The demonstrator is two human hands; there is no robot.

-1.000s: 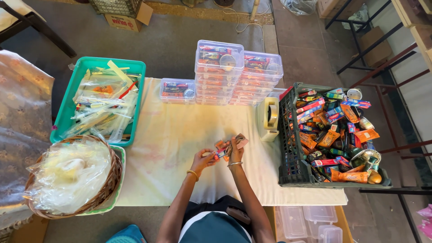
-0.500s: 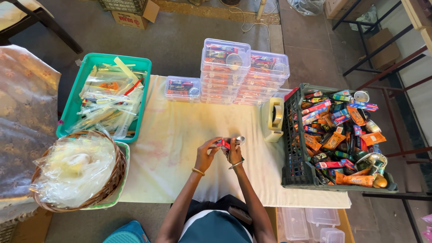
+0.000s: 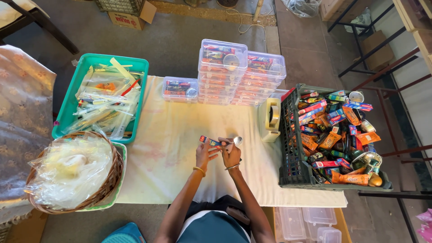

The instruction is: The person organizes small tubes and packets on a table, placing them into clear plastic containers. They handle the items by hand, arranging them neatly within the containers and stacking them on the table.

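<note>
Small red-and-blue carton (image 3: 209, 141) and spoon (image 3: 236, 141), held above the tabletop's (image 3: 180, 135) near middle.

Our left hand (image 3: 204, 155) pinches the carton, our right hand (image 3: 231, 154) closes on the spoon; bare cloth spreads leftward, the black crate (image 3: 288, 144) crowds the right edge.

Both hands (image 3: 219, 153) together, forearms converging, fingers (image 3: 225, 143) curled.

teal tray (image 3: 67, 112), cream tablecloth (image 3: 180, 135), dark crate (image 3: 290, 148) — orange, red, blue packets (image 3: 330, 135)
</note>
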